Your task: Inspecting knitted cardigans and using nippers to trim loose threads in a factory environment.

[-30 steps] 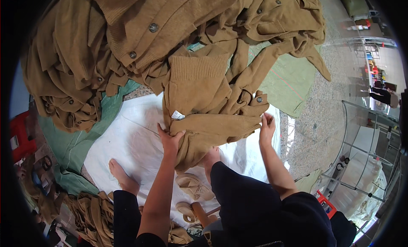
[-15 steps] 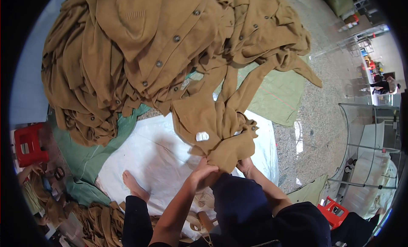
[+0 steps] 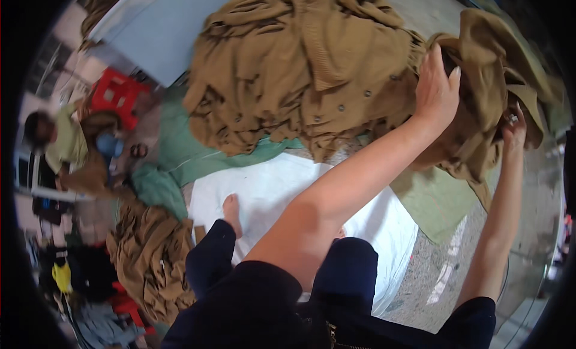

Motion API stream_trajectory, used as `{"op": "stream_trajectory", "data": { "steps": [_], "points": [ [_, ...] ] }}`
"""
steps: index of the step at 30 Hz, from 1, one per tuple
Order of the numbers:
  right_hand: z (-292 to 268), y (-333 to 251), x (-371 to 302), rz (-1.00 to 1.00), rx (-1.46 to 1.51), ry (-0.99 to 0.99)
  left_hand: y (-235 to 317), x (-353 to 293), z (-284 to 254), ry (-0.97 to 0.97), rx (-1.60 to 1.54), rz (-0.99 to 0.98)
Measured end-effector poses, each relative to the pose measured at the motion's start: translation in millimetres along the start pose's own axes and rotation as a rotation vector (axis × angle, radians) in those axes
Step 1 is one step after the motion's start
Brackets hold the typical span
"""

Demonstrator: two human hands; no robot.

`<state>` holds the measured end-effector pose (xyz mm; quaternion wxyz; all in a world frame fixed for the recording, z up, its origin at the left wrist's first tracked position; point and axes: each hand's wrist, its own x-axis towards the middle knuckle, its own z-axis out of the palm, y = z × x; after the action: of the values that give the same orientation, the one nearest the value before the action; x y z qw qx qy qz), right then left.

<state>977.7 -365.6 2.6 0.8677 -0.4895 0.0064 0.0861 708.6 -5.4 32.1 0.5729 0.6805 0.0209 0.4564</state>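
Note:
My left hand [image 3: 437, 91] is raised at the far right, open, with fingers stretched up and the thumb apart. It lies against or just in front of a brown knit cardigan [image 3: 480, 103], which is bunched and partly lifted. Lower and farther right, my right hand [image 3: 514, 128] is beside the same cardigan's folds. Its fingers point up and look open, one wearing a ring, though some are partly hidden by cloth. Left of the cardigan spreads a large heap of brown buttoned cardigans [image 3: 300, 73].
A white sheet [image 3: 282, 181] lies under my bare foot [image 3: 231, 214], with green cloths [image 3: 174, 145] around it. Another brown knit pile [image 3: 150, 259] is at lower left. Beyond it are a red stool [image 3: 117, 97] and a seated person [image 3: 63, 139].
Both hands have moved from the near middle to the far right, carrying a brown cardigan over to the heap's right side. The left hand's fingers have opened. The view has swung round.

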Motion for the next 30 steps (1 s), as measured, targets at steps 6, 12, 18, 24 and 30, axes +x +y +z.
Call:
{"op": "stream_trajectory", "data": {
  "steps": [6, 12, 18, 24, 30],
  "points": [
    [0.7, 206.9, -74.0, 0.047, -0.054, 0.109, -37.2, -168.3, -235.8, -1.115, 0.574, -0.205],
    [-10.0, 392.6, -376.1, 0.648, -0.242, 0.226, 47.1, -273.7, -453.9, -1.321, 0.952, -0.334],
    [29.0, 397.4, -545.3, 1.066, -0.356, 0.545, 118.5, -304.8, -467.5, -0.942, 1.154, -0.554],
    [50.7, 402.1, -499.0, 0.828, -0.381, 0.257, 83.8, -312.7, -435.2, -0.928, 0.938, -0.924],
    [218.5, 321.7, -485.6, 0.26, -0.665, -0.22, 63.0, -314.4, -443.3, -0.911, 0.998, -0.878]
  ]
}}
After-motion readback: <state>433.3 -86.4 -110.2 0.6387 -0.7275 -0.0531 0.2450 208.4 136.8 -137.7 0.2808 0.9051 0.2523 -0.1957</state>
